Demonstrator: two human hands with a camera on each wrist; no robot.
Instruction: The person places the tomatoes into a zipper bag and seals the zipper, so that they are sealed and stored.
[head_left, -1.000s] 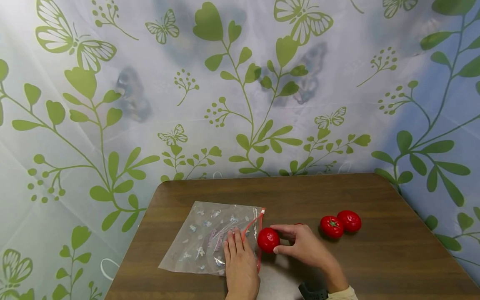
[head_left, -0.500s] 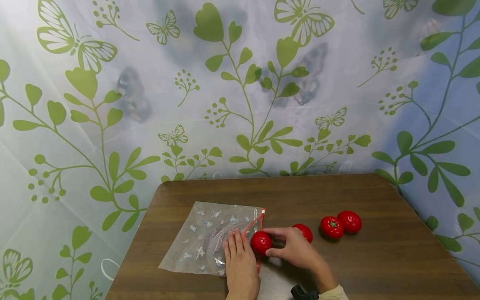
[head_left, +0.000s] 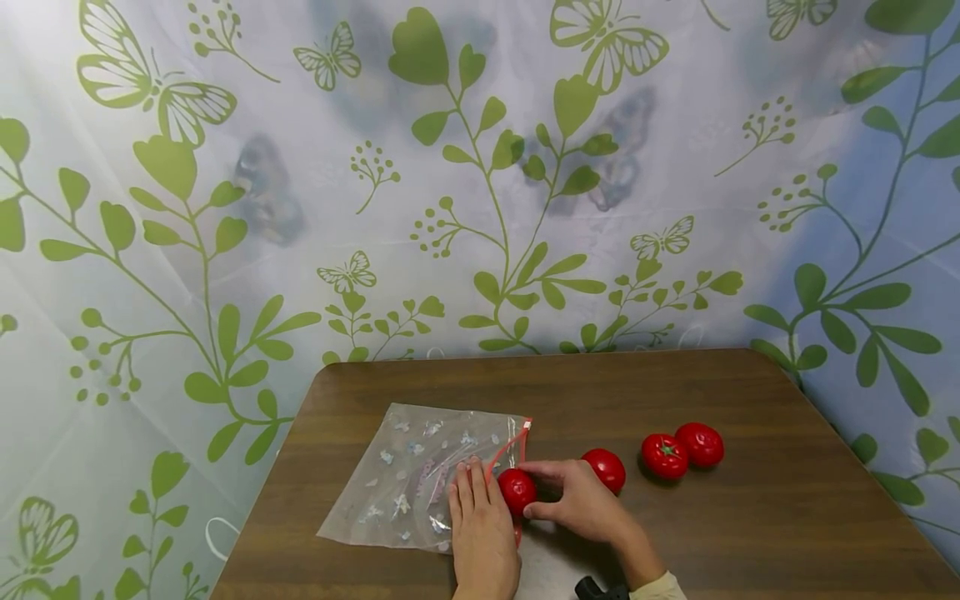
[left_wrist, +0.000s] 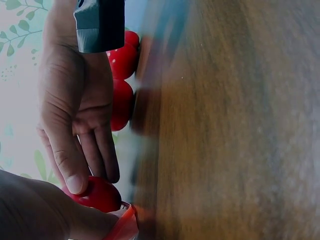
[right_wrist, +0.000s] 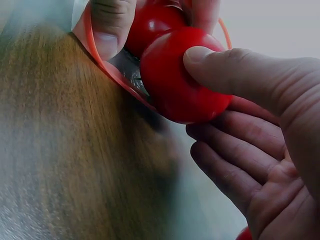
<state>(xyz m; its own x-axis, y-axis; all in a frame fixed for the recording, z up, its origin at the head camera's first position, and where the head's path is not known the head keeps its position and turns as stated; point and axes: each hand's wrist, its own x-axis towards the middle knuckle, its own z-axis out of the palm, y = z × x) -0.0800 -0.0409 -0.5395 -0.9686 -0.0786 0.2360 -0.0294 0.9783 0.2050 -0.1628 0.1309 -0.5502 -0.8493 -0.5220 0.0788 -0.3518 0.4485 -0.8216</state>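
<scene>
A clear printed zip bag (head_left: pixel 390 483) lies flat, its red-edged mouth toward the right. My left hand (head_left: pixel 483 533) is at the mouth with straight fingers; its thumb (right_wrist: pixel 107 32) presses inside the red rim (right_wrist: pixel 117 77). Another red tomato (right_wrist: pixel 152 25) shows between thumb and finger in the right wrist view. My right hand (head_left: pixel 585 504) pinches a shiny red tomato (head_left: pixel 516 492) between thumb and fingers, right at the bag's mouth and close against the left hand. Behind the right hand sits a loose tomato (head_left: pixel 604 469), partly covered in the head view.
Two more red tomatoes, one (head_left: pixel 664 456) with a green stem mark and one plain (head_left: pixel 700 444), stand together at the right of the brown wooden table (head_left: pixel 750 533). A leaf-and-butterfly curtain (head_left: pixel 480 192) hangs behind. A dark wrist device (head_left: pixel 600 588) shows by the right sleeve.
My right hand has carried its tomato leftward to the bag's mouth, uncovering the loose tomato behind it. The left hand and bag have stayed nearly in place.
</scene>
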